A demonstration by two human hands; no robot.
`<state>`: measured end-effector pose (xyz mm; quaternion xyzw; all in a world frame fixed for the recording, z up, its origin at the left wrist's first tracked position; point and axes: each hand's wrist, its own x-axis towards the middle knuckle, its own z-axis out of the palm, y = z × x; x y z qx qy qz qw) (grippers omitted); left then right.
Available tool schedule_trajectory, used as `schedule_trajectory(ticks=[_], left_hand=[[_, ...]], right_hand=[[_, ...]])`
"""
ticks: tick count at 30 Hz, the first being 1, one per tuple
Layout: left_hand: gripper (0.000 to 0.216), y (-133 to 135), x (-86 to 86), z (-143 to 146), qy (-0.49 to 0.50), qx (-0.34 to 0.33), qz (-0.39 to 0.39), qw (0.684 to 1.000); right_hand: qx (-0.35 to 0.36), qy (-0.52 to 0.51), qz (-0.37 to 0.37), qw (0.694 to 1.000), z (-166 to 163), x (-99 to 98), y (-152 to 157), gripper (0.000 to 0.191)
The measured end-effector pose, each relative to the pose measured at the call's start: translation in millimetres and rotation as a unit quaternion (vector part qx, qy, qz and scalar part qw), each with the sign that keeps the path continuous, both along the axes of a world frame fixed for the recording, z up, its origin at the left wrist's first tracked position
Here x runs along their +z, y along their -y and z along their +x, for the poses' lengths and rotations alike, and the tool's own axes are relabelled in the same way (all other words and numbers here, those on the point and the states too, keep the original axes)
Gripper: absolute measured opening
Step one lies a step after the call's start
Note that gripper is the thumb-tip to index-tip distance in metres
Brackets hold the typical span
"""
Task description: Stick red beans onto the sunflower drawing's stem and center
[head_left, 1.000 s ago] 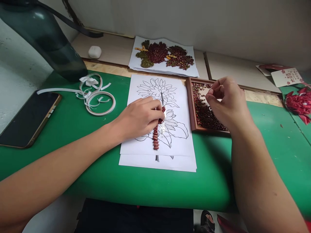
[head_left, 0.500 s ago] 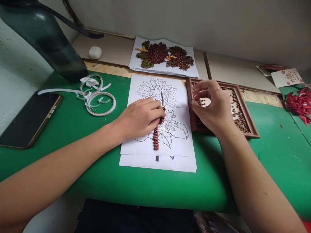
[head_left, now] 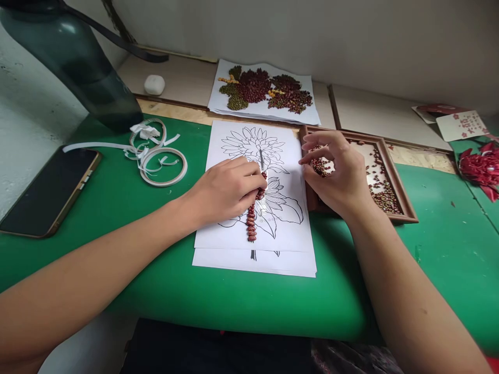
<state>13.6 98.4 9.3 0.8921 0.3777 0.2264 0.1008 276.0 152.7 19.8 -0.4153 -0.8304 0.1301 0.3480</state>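
My left hand (head_left: pixel 236 184) rests on a white sheet (head_left: pixel 218 239) printed with a flower outline. Its fingers are closed and bent down at the stem; what the tips hold, if anything, is hidden. Below them a column of reddish-brown beans (head_left: pixel 251 228) covers part of the stem. My right hand (head_left: pixel 337 169) hovers over the left side of a brown wooden tray (head_left: pixel 407 208), thumb and forefinger drawn into a pinch. Whatever is between those tips is too small to make out. Loose small beans (head_left: pixel 385 200) lie in the tray.
Behind the sheet lies a finished-looking bean picture (head_left: pixel 253 85). To the left are rolls of tape (head_left: pixel 162 182), a phone (head_left: pixel 50 192), a dark bottle (head_left: pixel 89 72) and a white case (head_left: pixel 154 84). A red flower ornament (head_left: pixel 481 166) sits at far right.
My right hand has shifted slightly left toward the tray's left rim, with its fingertips now nearer the sheet. My left hand stays in place on the stem.
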Motion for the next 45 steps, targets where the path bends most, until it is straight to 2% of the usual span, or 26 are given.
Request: schedule_trajectory(ticks=[5,11,15,24,38,45], left_hand=[[0.02,0.0,-0.3,0.0,0.003,-0.001,0.0,1.0],[0.021,0.3,-1.0,-0.4,0.006,-0.002,-0.002,1.0],[0.02,0.6,-1.0,-0.4,0.004,-0.003,-0.001,1.0],[0.02,0.2,-1.8,-0.5,0.004,0.001,-0.029,1.0],[0.018,0.9,0.0,0.1,-0.009,-0.001,-0.018,1.0],[0.019,0.5,-0.1,-0.1,0.004,-0.004,-0.026,1.0]], right_hand=[[-0.016,-0.006,-0.009,1.0,2.8,0.0,-1.3,0.048],[-0.171,0.05,-0.024,0.984,23.7,6.2,-9.8,0.053],[-0.209,0.103,-0.068,0.97,37.5,6.2,-15.1,0.048],[-0.215,0.118,-0.103,0.964,37.7,5.3,-16.1,0.043],[-0.187,0.082,-0.076,0.976,36.5,2.2,-16.6,0.041],[-0.214,0.106,-0.108,0.965,37.2,4.0,-16.9,0.043]])
